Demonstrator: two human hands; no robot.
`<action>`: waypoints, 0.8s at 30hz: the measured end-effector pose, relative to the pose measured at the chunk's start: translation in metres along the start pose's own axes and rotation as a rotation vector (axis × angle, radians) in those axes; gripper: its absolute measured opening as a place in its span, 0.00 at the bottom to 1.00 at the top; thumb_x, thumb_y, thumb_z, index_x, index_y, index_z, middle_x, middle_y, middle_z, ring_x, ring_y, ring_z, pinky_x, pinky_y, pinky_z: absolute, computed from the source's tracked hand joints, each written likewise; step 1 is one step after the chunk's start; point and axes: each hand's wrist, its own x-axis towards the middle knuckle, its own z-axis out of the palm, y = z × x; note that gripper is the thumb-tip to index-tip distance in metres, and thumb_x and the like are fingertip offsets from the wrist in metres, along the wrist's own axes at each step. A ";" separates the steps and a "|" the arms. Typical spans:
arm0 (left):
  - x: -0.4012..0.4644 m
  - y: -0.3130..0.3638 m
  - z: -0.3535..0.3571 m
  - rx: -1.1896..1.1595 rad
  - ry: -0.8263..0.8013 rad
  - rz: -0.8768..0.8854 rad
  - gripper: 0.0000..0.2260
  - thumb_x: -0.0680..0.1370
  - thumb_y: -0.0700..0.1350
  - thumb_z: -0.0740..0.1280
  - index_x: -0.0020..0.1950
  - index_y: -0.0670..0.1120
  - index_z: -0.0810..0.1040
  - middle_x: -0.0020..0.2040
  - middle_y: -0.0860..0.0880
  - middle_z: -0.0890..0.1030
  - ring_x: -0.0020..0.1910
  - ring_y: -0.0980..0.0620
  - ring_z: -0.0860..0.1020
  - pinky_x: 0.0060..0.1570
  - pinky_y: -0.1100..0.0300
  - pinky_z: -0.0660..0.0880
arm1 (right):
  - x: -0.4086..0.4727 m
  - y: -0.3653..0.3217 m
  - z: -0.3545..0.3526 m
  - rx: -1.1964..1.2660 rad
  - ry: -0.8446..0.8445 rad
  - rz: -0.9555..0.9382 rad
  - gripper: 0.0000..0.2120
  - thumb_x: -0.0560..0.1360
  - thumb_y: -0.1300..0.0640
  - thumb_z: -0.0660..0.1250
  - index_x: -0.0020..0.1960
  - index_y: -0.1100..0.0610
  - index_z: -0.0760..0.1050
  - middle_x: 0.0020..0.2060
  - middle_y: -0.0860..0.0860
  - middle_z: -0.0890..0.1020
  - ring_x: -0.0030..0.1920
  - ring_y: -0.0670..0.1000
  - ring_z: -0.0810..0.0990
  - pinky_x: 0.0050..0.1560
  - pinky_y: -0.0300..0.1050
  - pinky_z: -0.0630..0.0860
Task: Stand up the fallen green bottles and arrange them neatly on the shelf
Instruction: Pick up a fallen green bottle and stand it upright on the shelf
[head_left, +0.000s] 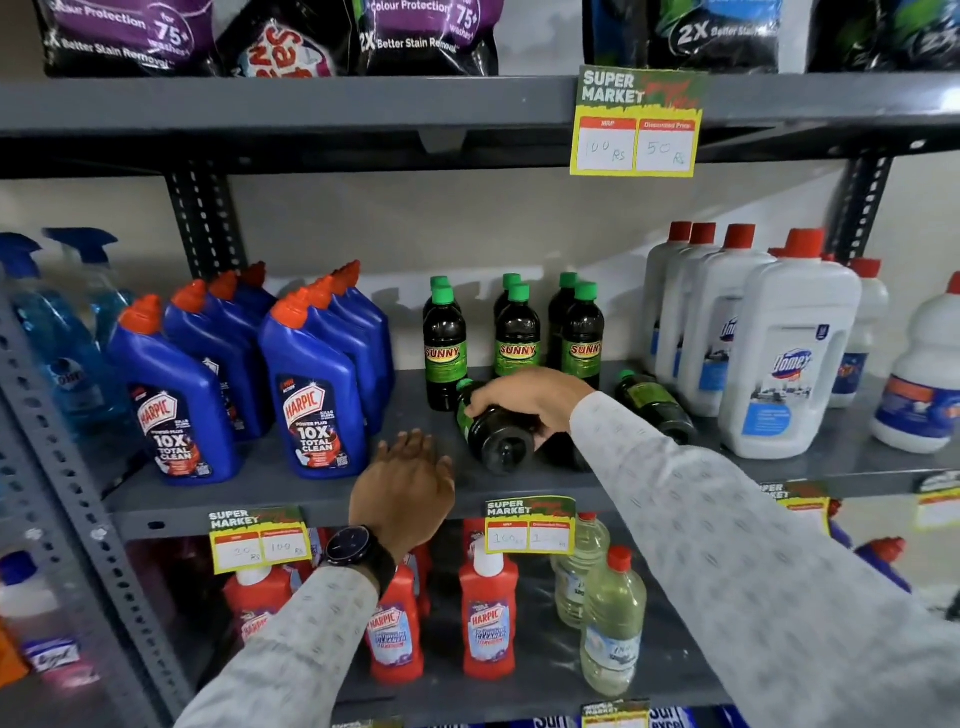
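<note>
Two green-capped bottles lie on their sides on the grey middle shelf (291, 483) at centre frame. The right hand (530, 400) wraps over the nearer fallen bottle (493, 426), fingers curled around its dark body, its base pointing at the camera. The second fallen bottle (657, 405) lies beside the white Domex jugs (789, 353). The left hand (405, 488), flat and open, holds nothing. Six Sunny bottles (517, 332) stand upright behind

Grey metal shelf (291, 493): blue Harpic bottles (311, 395) left, upright green-capped Sunny bottles (517, 332) centre, two fallen Sunny bottles (655, 405) in front, white Domex bottles (784, 353) right, blue spray bottles (57, 332) far left.
</note>
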 end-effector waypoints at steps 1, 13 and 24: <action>0.000 -0.001 0.001 0.020 -0.008 0.011 0.28 0.84 0.52 0.41 0.77 0.41 0.66 0.79 0.41 0.68 0.79 0.44 0.64 0.78 0.45 0.59 | -0.003 -0.003 -0.005 0.040 0.031 -0.031 0.16 0.70 0.49 0.78 0.52 0.56 0.79 0.44 0.56 0.85 0.38 0.55 0.86 0.29 0.45 0.81; 0.001 0.001 0.000 -0.035 -0.008 -0.029 0.27 0.85 0.53 0.45 0.79 0.41 0.64 0.79 0.41 0.67 0.79 0.44 0.64 0.79 0.47 0.58 | -0.011 0.024 0.041 0.323 0.610 -0.564 0.29 0.71 0.51 0.79 0.62 0.46 0.64 0.53 0.46 0.82 0.54 0.50 0.83 0.55 0.52 0.80; 0.001 0.001 0.001 -0.038 0.009 -0.034 0.26 0.85 0.53 0.47 0.79 0.43 0.66 0.80 0.44 0.67 0.79 0.48 0.64 0.80 0.50 0.57 | 0.009 0.051 0.061 0.246 0.624 -0.530 0.32 0.67 0.42 0.79 0.61 0.41 0.62 0.54 0.42 0.79 0.53 0.46 0.81 0.52 0.46 0.78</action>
